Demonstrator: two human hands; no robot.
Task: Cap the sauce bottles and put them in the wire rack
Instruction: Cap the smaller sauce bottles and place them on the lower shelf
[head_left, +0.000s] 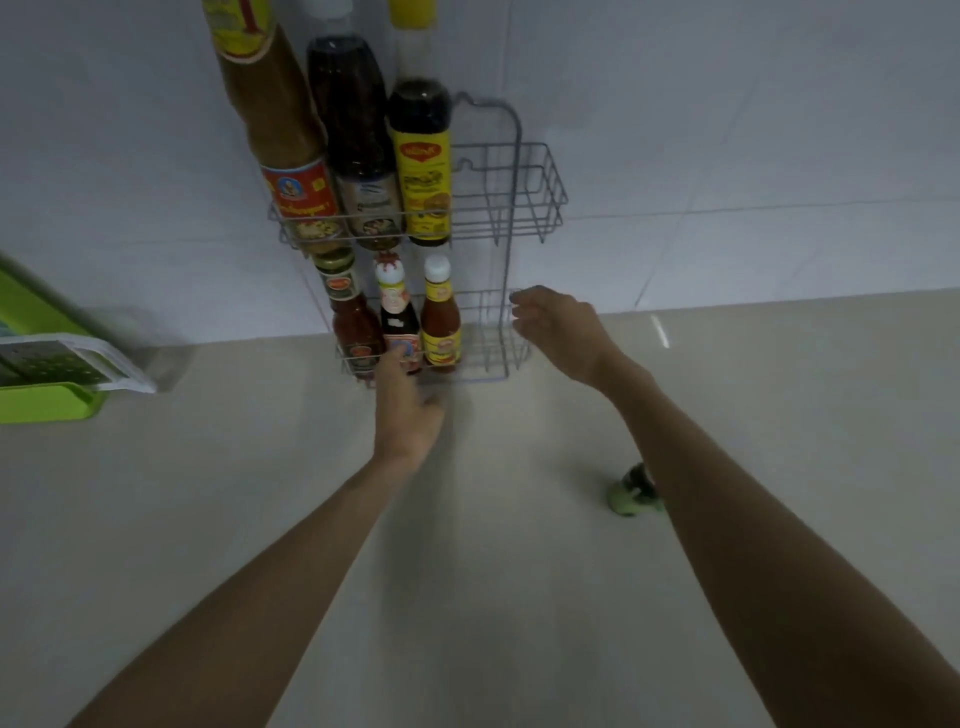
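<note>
Fingers (397, 358) of left hand (408, 410) reach up against the lower front wire of the rack (519, 171), thumb tip touching the label of the middle bottle (397, 317); whether they grip wire or bottle, cannot tell. Right hand (558, 330) at the rack's lower right end, fingers loosely spread and curled, holding nothing, fingertips at the wire.

Rack hangs on white tiled wall (727, 130), two tiers. Upper tier: three tall bottles on left side — brown sauce (275, 119), dark sauce (353, 135), yellow-label bottle (418, 171). Right part of the upper tier holds no bottle. Lower tier: jar-lidded red sauce (350, 317), middle bottle with white cap, chilli bottle (440, 322) with white cap, all upright, side by side.

Counter (467, 571) pale. Small green object (634, 493) on it, partly behind right forearm, blurred. Green tray (47, 405) with grater (67, 364) at far left.
</note>
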